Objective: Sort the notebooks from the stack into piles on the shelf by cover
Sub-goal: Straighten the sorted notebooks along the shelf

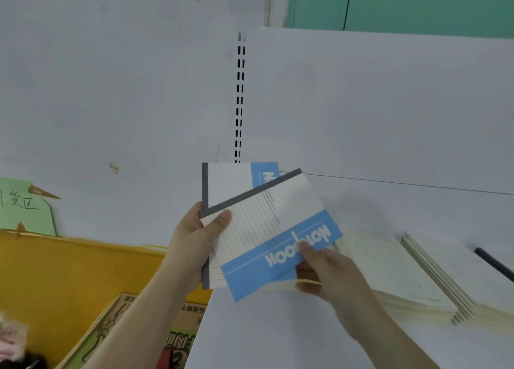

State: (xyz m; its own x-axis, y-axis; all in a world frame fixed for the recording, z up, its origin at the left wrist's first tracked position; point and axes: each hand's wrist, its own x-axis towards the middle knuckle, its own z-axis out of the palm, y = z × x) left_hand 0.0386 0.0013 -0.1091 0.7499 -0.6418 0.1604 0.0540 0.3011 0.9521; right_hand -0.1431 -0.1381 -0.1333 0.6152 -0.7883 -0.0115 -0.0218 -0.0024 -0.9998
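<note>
Blue-banded notebook sits tilted between our hands above the white shelf; our right hand pinches its lower corner, while our left hand grips the stack behind it.

Bare shelf near front; notebook piles block right side; back panel closes rear.
</note>
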